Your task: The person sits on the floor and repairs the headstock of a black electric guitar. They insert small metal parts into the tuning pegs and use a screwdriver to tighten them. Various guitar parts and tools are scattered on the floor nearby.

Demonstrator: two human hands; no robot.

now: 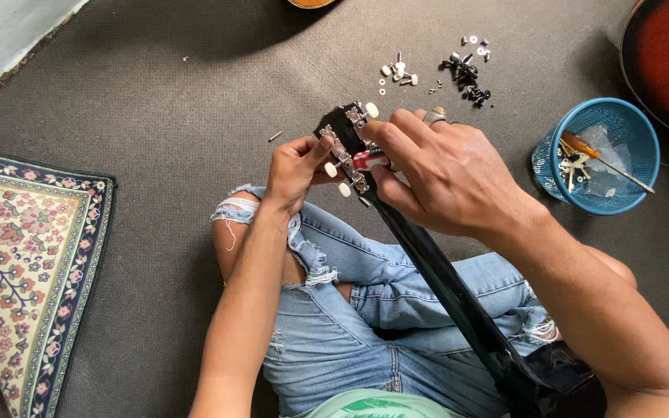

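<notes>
Nearest you, your crossed legs in torn blue jeans carry the black guitar neck, which runs from your right hip up and to the left, so its long axis is a diagonal pointing away from you toward the headstock.

The headstock sits right between your hands, back side up, with the metal tuner strip and its white knobs along its length. Your left hand comes in from the left edge, fingers curled narrow and pinched against the strip near its middle. Your right hand comes over from the right and covers the far edge, closed around a small tool with a red and white handle that lies across the neck, tip toward your left fingers. Both hands touch the headstock; the right holds the tool, the left steadies the strip.

Beyond the headstock, on the grey mat, a single loose screw lies just left, then a scatter of white tuner parts and dark screws and washers. Well to your right stands a blue basket with a screwdriver in it. A patterned rug lies at your left.
</notes>
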